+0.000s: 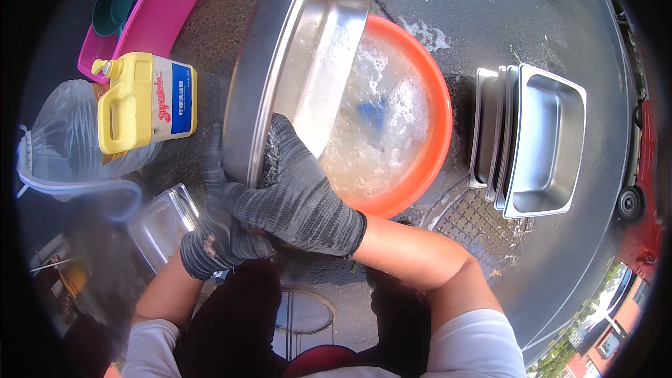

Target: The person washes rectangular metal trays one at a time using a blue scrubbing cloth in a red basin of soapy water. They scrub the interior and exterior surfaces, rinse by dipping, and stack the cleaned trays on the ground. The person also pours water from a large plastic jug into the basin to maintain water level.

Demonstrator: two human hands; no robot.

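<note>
A large stainless steel food pan (pixel 299 79) is tilted on its side over the left part of an orange basin (pixel 443 110) of foamy, cloudy water. My left hand (pixel 223 236), in a grey knitted glove with a worn spot, grips the pan's lower end from its outer side. Across that same end lies my gloved right hand (pixel 304 194), pressing a steel wool scourer (pixel 271 155) against the rim. Part of the scourer is hidden under the fingers. Something blue (pixel 371 113) shows blurred through the water.
Several steel pans (pixel 551 142) stand nested on edge at right, by a manhole cover (pixel 478 220). Left are a yellow detergent jug (pixel 128 105), a clear plastic bag (pixel 68 126), smaller steel pans (pixel 165 226) and a pink tub (pixel 163 16) with a green dipper (pixel 113 5). A red vehicle (pixel 643 205) stands far right.
</note>
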